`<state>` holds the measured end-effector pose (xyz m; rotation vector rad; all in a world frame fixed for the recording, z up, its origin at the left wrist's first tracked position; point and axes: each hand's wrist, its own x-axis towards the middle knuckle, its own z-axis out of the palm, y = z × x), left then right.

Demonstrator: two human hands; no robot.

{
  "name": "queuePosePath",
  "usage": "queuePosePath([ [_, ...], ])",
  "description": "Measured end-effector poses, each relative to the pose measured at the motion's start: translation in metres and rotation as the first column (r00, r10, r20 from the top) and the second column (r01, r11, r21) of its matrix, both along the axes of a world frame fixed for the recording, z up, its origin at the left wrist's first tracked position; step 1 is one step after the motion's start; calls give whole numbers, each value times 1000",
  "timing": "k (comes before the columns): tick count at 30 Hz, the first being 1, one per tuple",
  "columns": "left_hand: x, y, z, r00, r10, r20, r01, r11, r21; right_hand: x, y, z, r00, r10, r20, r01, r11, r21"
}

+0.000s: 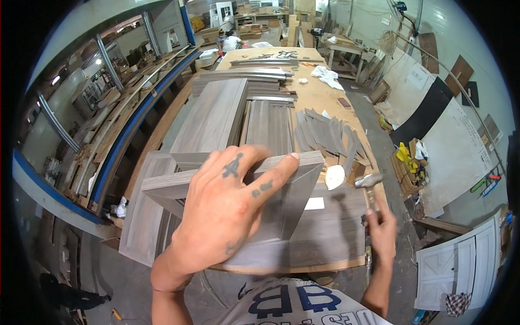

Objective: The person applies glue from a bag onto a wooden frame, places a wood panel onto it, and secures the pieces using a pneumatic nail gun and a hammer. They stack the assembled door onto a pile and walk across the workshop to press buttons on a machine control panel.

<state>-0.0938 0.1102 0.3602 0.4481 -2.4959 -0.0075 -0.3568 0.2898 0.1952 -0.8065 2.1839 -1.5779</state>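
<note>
My left hand (222, 208) is closed over the upper edge of a grey wood-grain framed panel (303, 192), which stands tilted up at the near end of the workbench. The index finger reaches along that edge toward its right corner; the thumb is hidden. On the right, my right hand (382, 230) is wrapped round the handle of a hammer (368, 181). The metal hammer head points up, apart from the panel and to its right. A flat grey board (330, 227) lies under the panel, with a small white label (314, 203) on it.
Beyond the panel lie stacked grey panels (211, 116) and long strips (244, 76). Cut grey pieces (327, 132) and a white cloth (327, 77) are on the workbench (311, 97). A blue-edged rack (132, 127) runs along the left. Another person (233, 43) is far off.
</note>
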Motion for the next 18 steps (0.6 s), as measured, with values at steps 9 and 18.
queuePosePath([
  [9, -27, 24, 10, 991, 130, 31, -129, 992, -7, -47, -7, -196, 976, 79, -205, 66, 782, 619],
  [18, -22, 42, -2, 975, 203, -87, -204, 979, 2, 77, -92, 38, 812, 317, -489, -582, 488, -650],
])
